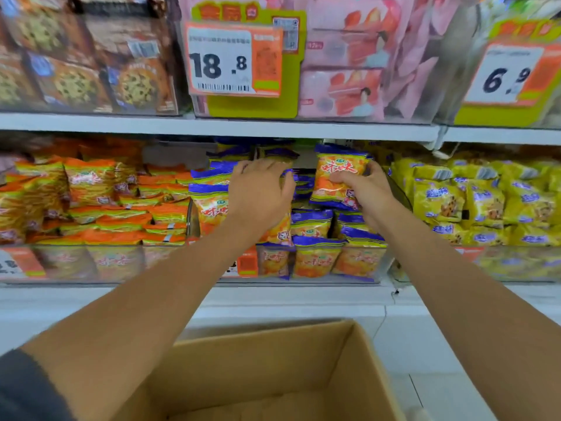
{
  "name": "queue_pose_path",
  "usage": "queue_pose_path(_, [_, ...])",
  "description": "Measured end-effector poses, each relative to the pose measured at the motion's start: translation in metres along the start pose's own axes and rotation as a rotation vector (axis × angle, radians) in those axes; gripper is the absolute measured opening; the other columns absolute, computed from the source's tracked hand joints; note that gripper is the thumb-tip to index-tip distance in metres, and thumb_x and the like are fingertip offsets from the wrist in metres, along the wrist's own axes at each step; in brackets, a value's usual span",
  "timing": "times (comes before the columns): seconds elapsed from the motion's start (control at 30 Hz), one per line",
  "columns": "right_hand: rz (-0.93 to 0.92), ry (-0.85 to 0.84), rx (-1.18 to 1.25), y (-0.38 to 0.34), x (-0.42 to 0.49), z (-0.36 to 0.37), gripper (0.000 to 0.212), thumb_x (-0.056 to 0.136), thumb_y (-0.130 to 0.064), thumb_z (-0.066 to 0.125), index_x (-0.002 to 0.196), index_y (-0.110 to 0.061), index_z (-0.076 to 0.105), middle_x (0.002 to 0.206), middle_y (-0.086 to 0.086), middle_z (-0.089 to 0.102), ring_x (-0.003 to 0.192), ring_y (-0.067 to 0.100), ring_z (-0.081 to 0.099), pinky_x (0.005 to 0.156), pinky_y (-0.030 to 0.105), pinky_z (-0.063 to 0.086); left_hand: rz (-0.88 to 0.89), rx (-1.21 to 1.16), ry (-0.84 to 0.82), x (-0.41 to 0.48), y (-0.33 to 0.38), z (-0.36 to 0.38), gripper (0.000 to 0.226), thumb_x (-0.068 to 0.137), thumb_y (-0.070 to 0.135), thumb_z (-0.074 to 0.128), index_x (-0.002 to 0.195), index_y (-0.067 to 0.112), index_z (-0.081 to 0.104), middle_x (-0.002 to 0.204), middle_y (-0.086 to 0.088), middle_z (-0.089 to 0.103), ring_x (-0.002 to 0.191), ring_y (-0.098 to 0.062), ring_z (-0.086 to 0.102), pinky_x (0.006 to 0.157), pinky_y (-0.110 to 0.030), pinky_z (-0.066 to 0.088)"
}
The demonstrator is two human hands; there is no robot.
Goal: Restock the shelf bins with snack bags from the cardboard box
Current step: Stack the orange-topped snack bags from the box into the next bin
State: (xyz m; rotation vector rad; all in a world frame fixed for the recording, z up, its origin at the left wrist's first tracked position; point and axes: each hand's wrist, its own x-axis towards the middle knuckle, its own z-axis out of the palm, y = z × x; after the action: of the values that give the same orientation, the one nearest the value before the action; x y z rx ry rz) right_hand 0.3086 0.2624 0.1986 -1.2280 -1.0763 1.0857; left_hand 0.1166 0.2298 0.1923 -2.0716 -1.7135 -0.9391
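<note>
Both my arms reach into the middle clear shelf bin [358, 268], which is piled with blue-edged orange snack bags [312, 223]. My right hand [367, 189] grips one such snack bag [337, 174] upright above the pile, fingers curled over its right side. My left hand [261, 189] lies palm down with spread, straight fingers on the bags at the back of the bin. The cardboard box [273, 372] stands open below my arms; the part of its bottom that shows is bare.
Left of the middle bin is a bin of orange-and-green bags [100, 205], right of it a bin of yellow bags [485, 202]. The upper shelf [212, 126] holds cookie packs, pink packs and price tags [233, 62]. White floor lies beside the box.
</note>
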Motion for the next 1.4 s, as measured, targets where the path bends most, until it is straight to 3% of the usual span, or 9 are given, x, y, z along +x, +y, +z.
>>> queue_pose_path(0.13, [-0.016,0.031,-0.111,0.002,0.053,0.016,0.035,0.070,-0.018,0.084,0.092,-0.012,0.058,0.107,0.014,0.068,0.092,0.026,0.068,0.069,0.032,0.055,-0.036,-0.014,0.100,0.001,-0.004,0.009,0.053,0.087,0.037,0.028,0.105,0.017,0.074,0.101,-0.003,0.074,0.094,-0.024,0.066,0.103,-0.036,0.036])
queue_pose_path(0.23, [0.058,-0.012,-0.188,0.003,0.081,0.028,0.051,0.074,-0.027,0.081,0.117,-0.011,0.058,0.118,0.002,0.063,0.100,0.017,0.062,0.083,0.027,0.052,-0.031,-0.029,0.147,0.000,-0.003,0.011,0.052,0.086,0.036,0.031,0.104,0.017,0.075,0.098,-0.003,0.075,0.091,-0.023,0.066,0.103,-0.036,0.038])
queue_pose_path(0.37, [0.041,-0.145,-0.212,0.021,0.113,0.040,0.075,0.042,-0.033,0.081,0.114,-0.024,0.060,0.110,0.002,0.071,0.102,0.023,0.066,0.090,0.042,0.054,-0.027,-0.011,0.182,-0.001,-0.003,0.013,0.047,0.086,0.035,0.036,0.103,0.017,0.076,0.097,-0.003,0.075,0.091,-0.023,0.067,0.103,-0.037,0.040])
queue_pose_path(0.57, [-0.074,0.001,-0.186,0.019,0.112,0.061,0.019,0.086,-0.013,0.055,0.104,-0.018,0.054,0.086,-0.001,0.058,0.079,0.016,0.054,0.063,0.024,0.044,-0.037,-0.007,0.191,-0.003,-0.001,0.014,0.048,0.084,0.035,0.036,0.103,0.016,0.076,0.093,-0.004,0.075,0.088,-0.023,0.067,0.103,-0.037,0.041])
queue_pose_path(0.8, [-0.194,0.015,-0.333,0.027,0.113,0.059,0.061,0.080,-0.002,0.061,0.138,-0.013,0.043,0.107,0.003,0.060,0.084,0.011,0.056,0.057,0.023,0.046,-0.043,-0.024,0.188,-0.004,0.000,0.012,0.049,0.084,0.035,0.035,0.103,0.015,0.076,0.093,-0.005,0.075,0.088,-0.023,0.067,0.103,-0.038,0.042])
queue_pose_path(0.9, [-0.302,-0.015,-0.435,0.027,0.113,0.049,0.103,0.072,-0.010,0.076,0.152,-0.022,0.013,0.138,0.012,0.046,0.105,0.023,0.061,0.069,0.035,0.057,-0.046,-0.032,0.187,-0.004,0.001,0.011,0.049,0.084,0.034,0.035,0.102,0.014,0.076,0.091,-0.005,0.075,0.086,-0.024,0.067,0.102,-0.038,0.042])
queue_pose_path(1.03, [-0.487,-0.108,-0.677,0.032,0.102,0.035,0.073,0.079,-0.010,0.075,0.143,-0.016,0.040,0.131,0.014,0.049,0.116,0.022,0.052,0.089,0.021,0.044,-0.052,-0.043,0.180,-0.004,0.001,0.010,0.050,0.085,0.035,0.035,0.104,0.014,0.076,0.093,-0.006,0.075,0.088,-0.026,0.067,0.102,-0.040,0.043])
queue_pose_path(1.13, [-0.504,-0.207,-0.704,0.034,0.099,0.032,0.083,0.075,-0.009,0.079,0.146,-0.014,0.036,0.133,0.008,0.047,0.119,0.017,0.048,0.090,0.013,0.038,-0.059,-0.051,0.161,-0.004,0.003,0.008,0.051,0.084,0.035,0.034,0.106,0.013,0.075,0.094,-0.007,0.075,0.088,-0.026,0.066,0.103,-0.041,0.043])
queue_pose_path(1.4, [-0.563,-0.183,-0.845,0.040,0.102,0.034,0.088,0.075,-0.016,0.081,0.149,-0.018,0.033,0.145,0.012,0.044,0.131,0.028,0.044,0.107,0.037,0.041,-0.049,-0.037,0.137,-0.005,0.002,0.007,0.054,0.084,0.035,0.032,0.109,0.013,0.074,0.094,-0.007,0.075,0.087,-0.026,0.067,0.105,-0.040,0.041])
